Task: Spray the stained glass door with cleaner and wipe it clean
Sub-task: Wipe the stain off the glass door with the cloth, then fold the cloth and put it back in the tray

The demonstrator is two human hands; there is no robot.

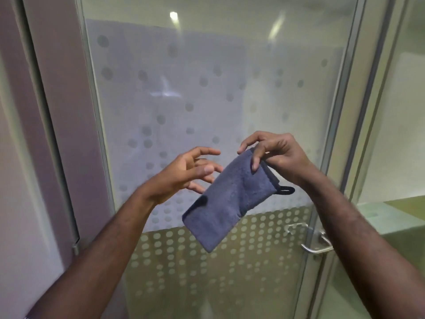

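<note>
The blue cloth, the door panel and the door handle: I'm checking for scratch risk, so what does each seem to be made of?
The blue cloth looks like soft terry or microfibre, with a fuzzy nap and a sewn hanging loop. The door panel seems to be glass with a frosted, dotted film; it shows reflections. The door handle looks like brushed or satin metal, silvery with a dull sheen.

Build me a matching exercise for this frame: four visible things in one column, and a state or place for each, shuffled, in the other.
Column 1:
1. left hand
2. right hand
3. blue cloth
4. door handle

Column 2:
A. metal, low on the right of the glass door
B. pinching the cloth's top edge
C. open, fingers spread, beside the cloth
D. folded, hanging in the air

Pairs: 1-C, 2-B, 3-D, 4-A
</note>
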